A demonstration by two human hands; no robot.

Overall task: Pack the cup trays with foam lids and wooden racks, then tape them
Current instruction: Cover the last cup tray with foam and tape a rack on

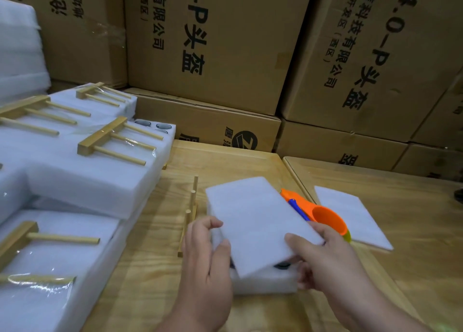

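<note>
Right hand [323,254] fingers pinching a tilted foam lid [260,221] over the cup tray [265,282], left hand [210,251] fingers curled on the lid's near-left edge, wooden rack [189,216] just beyond the left fingers on the tabletop [150,269]

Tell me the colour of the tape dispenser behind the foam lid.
Orange tape dispenser, with a blue part; head view.
</note>
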